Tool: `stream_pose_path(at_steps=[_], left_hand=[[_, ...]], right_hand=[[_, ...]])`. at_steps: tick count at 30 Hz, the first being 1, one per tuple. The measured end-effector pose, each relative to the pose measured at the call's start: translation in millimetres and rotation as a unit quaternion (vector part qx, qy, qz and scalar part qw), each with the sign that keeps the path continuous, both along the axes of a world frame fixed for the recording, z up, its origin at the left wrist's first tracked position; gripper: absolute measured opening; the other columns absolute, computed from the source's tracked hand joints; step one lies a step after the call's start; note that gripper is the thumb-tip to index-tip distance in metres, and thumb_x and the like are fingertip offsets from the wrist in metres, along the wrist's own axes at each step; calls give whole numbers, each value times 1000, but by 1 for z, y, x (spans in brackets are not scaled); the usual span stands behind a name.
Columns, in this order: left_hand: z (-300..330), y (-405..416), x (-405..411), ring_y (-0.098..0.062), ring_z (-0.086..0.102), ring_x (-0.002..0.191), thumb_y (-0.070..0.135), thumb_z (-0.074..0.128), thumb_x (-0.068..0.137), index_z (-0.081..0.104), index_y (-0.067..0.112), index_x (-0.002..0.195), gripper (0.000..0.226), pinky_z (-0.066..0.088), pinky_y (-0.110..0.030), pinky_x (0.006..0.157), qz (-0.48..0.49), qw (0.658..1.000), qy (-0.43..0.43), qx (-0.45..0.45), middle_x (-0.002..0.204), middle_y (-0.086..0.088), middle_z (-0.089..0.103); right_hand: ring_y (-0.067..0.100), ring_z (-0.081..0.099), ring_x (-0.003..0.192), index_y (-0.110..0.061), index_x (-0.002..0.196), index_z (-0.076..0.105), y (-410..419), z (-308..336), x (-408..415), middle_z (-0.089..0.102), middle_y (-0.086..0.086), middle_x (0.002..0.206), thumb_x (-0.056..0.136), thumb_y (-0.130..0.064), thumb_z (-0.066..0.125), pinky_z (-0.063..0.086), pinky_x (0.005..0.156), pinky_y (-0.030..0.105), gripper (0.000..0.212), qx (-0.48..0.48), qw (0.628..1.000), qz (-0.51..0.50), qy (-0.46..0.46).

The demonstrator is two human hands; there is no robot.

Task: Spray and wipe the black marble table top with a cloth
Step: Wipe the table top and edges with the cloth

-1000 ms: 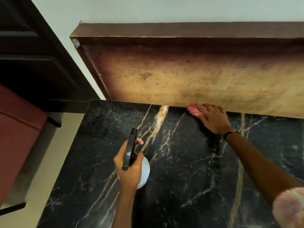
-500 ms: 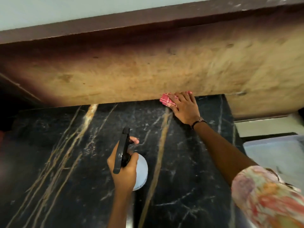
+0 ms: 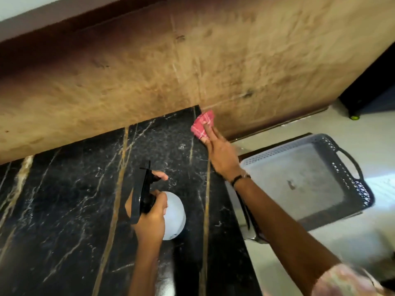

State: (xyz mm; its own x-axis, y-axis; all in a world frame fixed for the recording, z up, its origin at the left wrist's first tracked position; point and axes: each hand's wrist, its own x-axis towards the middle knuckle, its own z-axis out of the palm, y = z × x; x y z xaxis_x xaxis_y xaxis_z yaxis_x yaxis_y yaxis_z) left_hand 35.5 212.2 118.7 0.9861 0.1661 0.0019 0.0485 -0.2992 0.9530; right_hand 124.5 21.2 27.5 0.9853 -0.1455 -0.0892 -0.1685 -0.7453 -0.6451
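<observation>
The black marble table top [image 3: 70, 210] with gold and white veins fills the lower left. My left hand [image 3: 149, 216] grips a spray bottle [image 3: 173, 216] with a white body and black trigger head, held above the middle of the slab. My right hand [image 3: 222, 154] reaches to the table's far right corner. Its fingers press and pinch a red checked cloth [image 3: 202, 124] against the slab's edge by the wooden board.
A worn wooden board [image 3: 192, 67] stands along the table's far edge. A grey perforated plastic tray [image 3: 350, 174] with handles sits beside the table on the right, above a pale floor [image 3: 352, 248]. A dark object [image 3: 376, 90] stands at far right.
My right hand has slid the cloth rightward along the far edge to the table's right corner. The view has swung right, bringing the grey tray in. My left hand keeps holding the bottle.
</observation>
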Motion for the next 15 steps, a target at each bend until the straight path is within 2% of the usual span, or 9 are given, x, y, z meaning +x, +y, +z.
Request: stream_pose_path(at_steps=[2,5,6,8,10,12,15], left_hand=[[-5,-14,-4,-7,46,48,-3,50,72,59,20,69,25,42,-9,56,3,1000,18,8,50,7,52],[-9,-26,-8,-5,45,49,24,52,62,55,29,53,10,43,-24,66,7,999,49,11,46,11,49],[-8,-31,-8,-6,44,48,29,51,59,56,31,52,9,41,-30,67,-4,999,51,14,45,11,48],[-7,-38,-10,-9,42,47,25,50,62,58,33,55,12,38,-37,65,-43,999,30,11,45,10,46],[-6,-46,-14,-6,40,45,21,52,58,51,29,46,15,38,-32,63,-24,999,31,-26,44,12,46],[-8,-51,-19,-6,38,44,28,51,53,46,19,45,14,37,-19,56,-12,997,29,-72,40,11,43],[-12,-52,-22,-10,36,46,34,48,53,49,16,48,19,37,-17,54,-19,996,12,-82,39,10,39]], right_hand=[[40,58,112,-30,149,24,-2,-5,-45,29,7,156,101,-30,37,51,85,45,50,7,1000,5,-11],[34,43,133,-26,148,31,1,-9,-101,32,9,154,100,-38,38,40,108,45,50,60,997,6,-47],[31,37,138,-25,147,33,2,-11,-110,32,9,155,99,-40,39,36,112,45,50,92,994,0,-53],[27,31,142,-26,146,37,2,-13,-103,30,7,155,100,-38,40,34,113,47,47,148,988,-10,-51],[26,33,141,-27,145,39,-1,-13,-76,29,5,156,101,-34,41,38,109,46,44,178,983,-18,-50],[26,34,140,-23,144,40,-2,-15,-36,29,8,156,101,-29,44,41,105,45,44,193,979,-22,-65],[27,34,140,-19,145,39,-4,-14,26,29,12,155,100,-25,44,40,104,41,45,184,980,-23,-75]])
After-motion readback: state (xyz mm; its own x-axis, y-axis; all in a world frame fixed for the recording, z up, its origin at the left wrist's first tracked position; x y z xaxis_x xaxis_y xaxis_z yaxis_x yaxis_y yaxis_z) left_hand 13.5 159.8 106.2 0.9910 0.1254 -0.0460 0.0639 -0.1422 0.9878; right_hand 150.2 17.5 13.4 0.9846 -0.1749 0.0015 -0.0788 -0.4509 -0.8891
